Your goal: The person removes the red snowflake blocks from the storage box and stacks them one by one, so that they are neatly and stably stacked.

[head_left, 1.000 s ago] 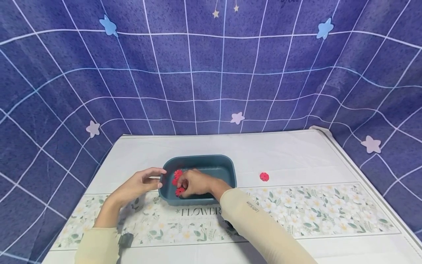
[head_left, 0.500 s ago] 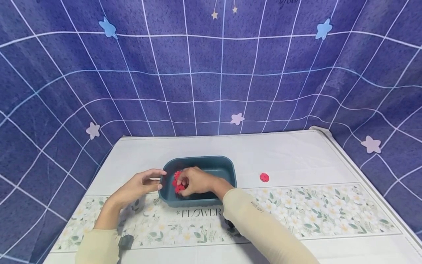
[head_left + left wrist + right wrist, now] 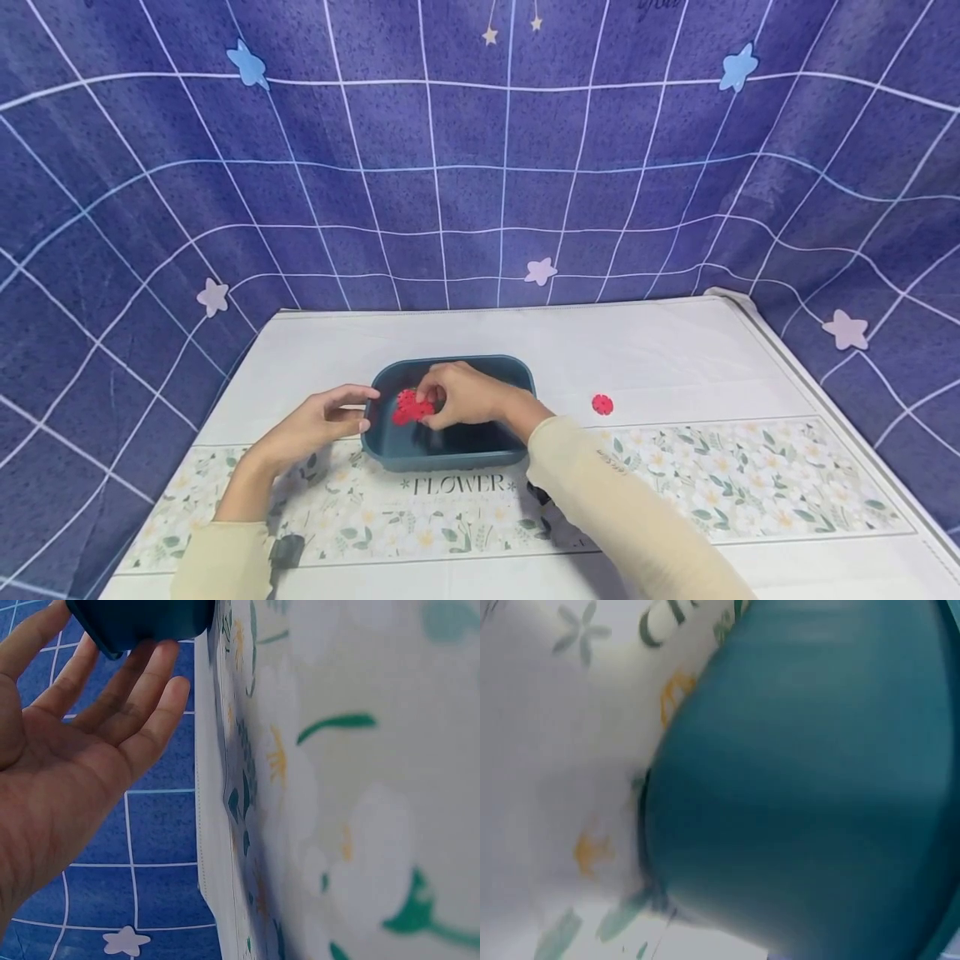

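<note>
A dark teal oblong box (image 3: 450,458) sits on the table, with several red notched interlocking discs (image 3: 405,407) clustered in its left part. My right hand (image 3: 472,396) reaches into the box from the right, thumb and forefinger pinching a red disc at the edge of the cluster. At the box's left end is my left hand (image 3: 326,417), its forefinger and thumb tips against the outside wall. In the left wrist view, the left hand (image 3: 82,727) shows its fingers extended and spread by the box (image 3: 150,619). The right wrist view shows mostly the box wall (image 3: 802,772); no fingers appear there.
A single red disc (image 3: 602,405) lies on the table to the right of the box. A floral printed band (image 3: 720,475) runs across the white tablecloth (image 3: 645,350). A blue gridded curtain (image 3: 480,192) with stars encloses the back and sides.
My right hand has moved up and to the right within the box, and the red disc at its fingertips has shifted the same way. My left hand has stayed at the box's left end.
</note>
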A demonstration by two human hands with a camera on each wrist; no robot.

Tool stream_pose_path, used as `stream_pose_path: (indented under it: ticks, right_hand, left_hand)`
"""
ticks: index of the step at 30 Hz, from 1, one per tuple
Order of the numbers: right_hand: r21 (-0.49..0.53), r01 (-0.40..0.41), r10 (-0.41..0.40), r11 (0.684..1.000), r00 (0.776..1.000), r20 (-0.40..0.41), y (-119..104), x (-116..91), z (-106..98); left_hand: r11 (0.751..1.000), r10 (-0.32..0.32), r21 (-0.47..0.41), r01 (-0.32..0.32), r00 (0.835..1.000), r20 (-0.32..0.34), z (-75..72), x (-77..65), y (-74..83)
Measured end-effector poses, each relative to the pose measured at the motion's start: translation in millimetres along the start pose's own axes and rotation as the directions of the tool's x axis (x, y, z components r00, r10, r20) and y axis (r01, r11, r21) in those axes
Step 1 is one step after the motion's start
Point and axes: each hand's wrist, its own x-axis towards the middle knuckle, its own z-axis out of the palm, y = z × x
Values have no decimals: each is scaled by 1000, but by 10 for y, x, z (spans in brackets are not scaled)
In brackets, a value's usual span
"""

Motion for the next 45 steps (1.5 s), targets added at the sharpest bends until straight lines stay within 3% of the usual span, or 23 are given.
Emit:
stream_pose_path:
  ticks: [17, 23, 36, 45]
  right_hand:
    - [-15, -12, 10, 1000, 992, -122, 303, -406, -449]
    - [15, -53, 55, 998, 984, -169, 408, -568, -587]
    - [70, -106, 120, 992, 965, -232, 572, -854, -683]
    - [62, -96, 110, 993, 951, -288, 713, -1060, -718]
  left_hand:
    - [1000, -11, 5, 12, 1000, -12, -1, -17, 28]
    - [1000, -8, 7, 8, 1000, -6, -3, -4, 27]
    - [1000, -3, 9, 3, 1000, -13, 15, -4, -4]
    - [1000, -10, 0, 10, 1000, -9, 2, -13, 13]
